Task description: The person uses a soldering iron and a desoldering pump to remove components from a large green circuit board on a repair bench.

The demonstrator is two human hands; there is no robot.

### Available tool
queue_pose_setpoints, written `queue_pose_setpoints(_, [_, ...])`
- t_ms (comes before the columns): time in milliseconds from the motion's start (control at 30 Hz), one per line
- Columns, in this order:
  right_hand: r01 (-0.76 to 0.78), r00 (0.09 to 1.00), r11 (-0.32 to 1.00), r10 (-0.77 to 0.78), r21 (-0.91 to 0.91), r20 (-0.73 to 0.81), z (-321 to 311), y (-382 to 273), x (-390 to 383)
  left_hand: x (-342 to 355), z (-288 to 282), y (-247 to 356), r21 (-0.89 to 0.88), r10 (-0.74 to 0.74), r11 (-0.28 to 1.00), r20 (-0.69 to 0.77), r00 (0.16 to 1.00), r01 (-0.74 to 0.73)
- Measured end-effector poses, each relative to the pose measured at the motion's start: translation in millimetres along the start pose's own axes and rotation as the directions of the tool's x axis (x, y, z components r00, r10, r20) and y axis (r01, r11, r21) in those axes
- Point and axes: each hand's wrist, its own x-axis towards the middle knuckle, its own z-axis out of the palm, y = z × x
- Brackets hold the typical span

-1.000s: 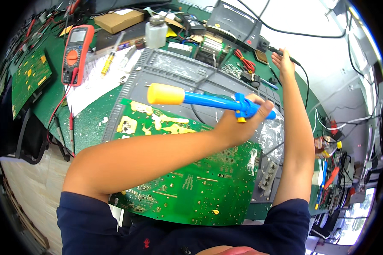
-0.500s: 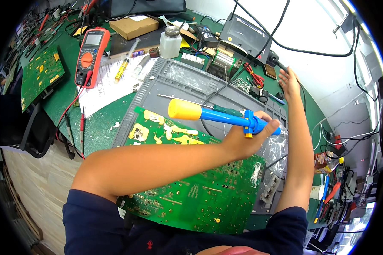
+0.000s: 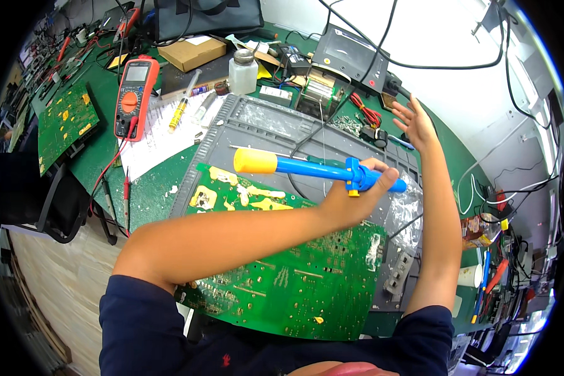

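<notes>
My left hand (image 3: 352, 199) is closed around a blue and yellow desoldering pump (image 3: 307, 168), held almost level above the mat. The pump's wide yellow end points left. My left forearm crosses over a large green circuit board (image 3: 282, 294), which has patches of yellowish glue near its far edge and lies partly hidden under the arm. Far to the right, my right hand (image 3: 418, 127) is raised with its fingers spread, beside the soldering station (image 3: 352, 59) and its dark cable. I see nothing in that hand.
A grey work mat (image 3: 244, 135) lies under the board. A red multimeter (image 3: 138, 97), a paper sheet (image 3: 153, 144) and a yellow syringe (image 3: 178, 114) are at the left. Behind stand a clear bottle (image 3: 243, 72) and a solder wire spool (image 3: 319, 94). Black cables hang overhead.
The desoldering pump and my left hand have shifted slightly left. My right hand has moved a little left in the picture, its fingers more spread. The whole view has shifted slightly.
</notes>
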Motion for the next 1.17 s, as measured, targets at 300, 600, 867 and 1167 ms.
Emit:
queue_pose_setpoints(300, [0.223, 0.975, 0.891, -0.192, -0.397, 0.116, -14, -11, -161, 5, 1, -12, 0.145, 0.106, 0.983, 0.026, 0.994, -0.108])
queue_pose_setpoints(600, [0.192, 0.973, 0.285, -0.179, -0.939, 0.145, -49, -5, -300, -8, 4, -4, 0.244, 0.144, 0.955, 0.125, 0.982, -0.171])
queue_pose_setpoints(867, [-0.026, 0.999, -0.079, 0.031, -0.997, -0.028, -76, 29, -339, 9, 6, 5, 0.535, 0.666, 0.462, 0.317, 0.675, -0.707])
queue_pose_setpoints(1167, [0.111, 0.992, 0.334, -0.096, -0.936, 0.083, -67, 14, -309, -21, -71, 79, 0.839, 0.323, -0.085, 0.533, 0.782, -0.537])
